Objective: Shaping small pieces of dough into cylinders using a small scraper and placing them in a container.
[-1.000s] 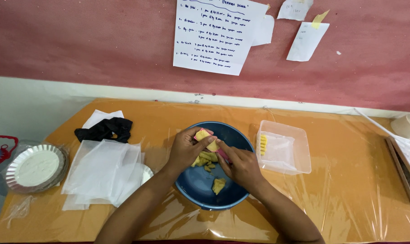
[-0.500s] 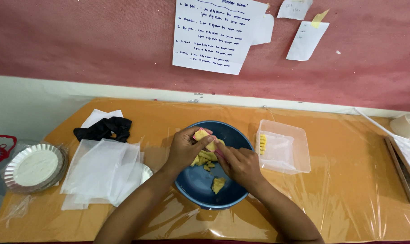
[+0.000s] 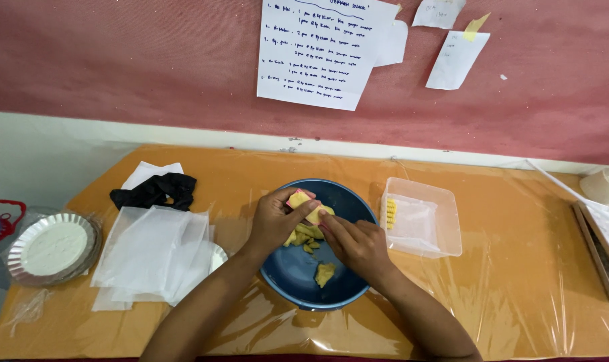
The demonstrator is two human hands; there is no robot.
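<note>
Head view: both hands (image 3: 318,231) pinch dough (image 3: 306,206) — inside bowl rim (image 3: 358,201), apparently.

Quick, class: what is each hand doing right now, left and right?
Left hand: grip closed on a yellow dough piece over the blue bowl.
Right hand: fingers pressed to the same dough piece; whether it grips cannot be told.

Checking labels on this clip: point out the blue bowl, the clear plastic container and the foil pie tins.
blue bowl (image 3: 298,295), head view, bare inner wall.
clear plastic container (image 3: 445,231), head view, right side.
foil pie tins (image 3: 49,247), head view, centre.
</note>
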